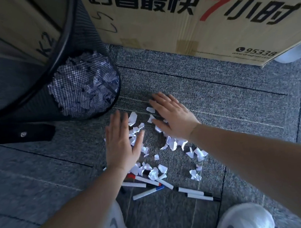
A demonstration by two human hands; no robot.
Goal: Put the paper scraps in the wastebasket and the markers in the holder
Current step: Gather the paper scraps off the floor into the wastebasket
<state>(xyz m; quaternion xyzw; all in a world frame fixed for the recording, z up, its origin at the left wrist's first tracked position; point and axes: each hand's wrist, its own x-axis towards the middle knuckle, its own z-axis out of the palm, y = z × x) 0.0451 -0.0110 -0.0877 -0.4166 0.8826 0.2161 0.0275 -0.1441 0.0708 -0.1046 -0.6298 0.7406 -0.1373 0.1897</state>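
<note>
Grey carpet (217, 109) covered the floor. Nearest lay the markers (151, 182), none yet collected; no holder was in view. Beyond them the scraps (171, 144) were scattered between two flat hands, left hand (120, 144) and right hand (171, 118), fingers straight, holding nothing, seemingly raking them together. Far left, the mesh wastebasket (83, 86) already held paper, so the job looked partly done. The far box (175, 26) read "7" and "95338".

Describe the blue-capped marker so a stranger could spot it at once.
Start at the black mesh wastebasket and drop past the paper scraps to the markers near the shoes. The blue-capped marker lies among them, the only one with a blue end.
</note>
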